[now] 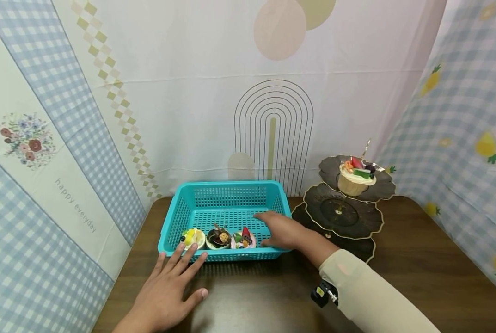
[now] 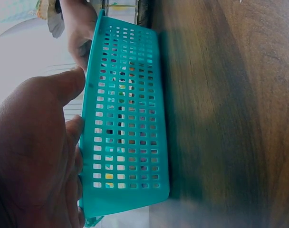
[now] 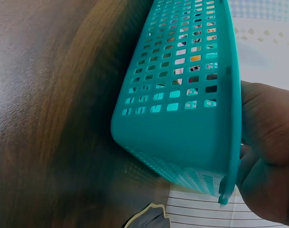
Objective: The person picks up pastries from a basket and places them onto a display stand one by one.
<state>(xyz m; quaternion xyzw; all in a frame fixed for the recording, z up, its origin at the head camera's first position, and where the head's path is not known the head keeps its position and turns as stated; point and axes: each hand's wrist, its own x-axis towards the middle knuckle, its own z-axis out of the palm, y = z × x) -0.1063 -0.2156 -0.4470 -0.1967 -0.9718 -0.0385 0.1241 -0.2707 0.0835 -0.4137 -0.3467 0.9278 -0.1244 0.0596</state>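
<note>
"Where is the turquoise basket (image 1: pixel 231 183)?"
"On the desk (image 1: pixel 410 259), three cupcakes (image 1: pixel 218 238) lining its near side; left hand (image 1: pixel 168 289) spread at the rim, right hand (image 1: pixel 283 230) loosely spread inside."

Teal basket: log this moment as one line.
basket: three cupcakes; left hand: at front rim; right hand: over right end, no cupcake held; stand: one cupcake

basket (image 1: pixel 227 217): turquoise | tiered stand (image 1: pixel 358 218): blackish, gold-edged | table (image 1: pixel 248 291): brown woodgrain | sleeve (image 1: pixel 370 286): cream | right cloth (image 1: pixel 460 152): blue-white check
</note>
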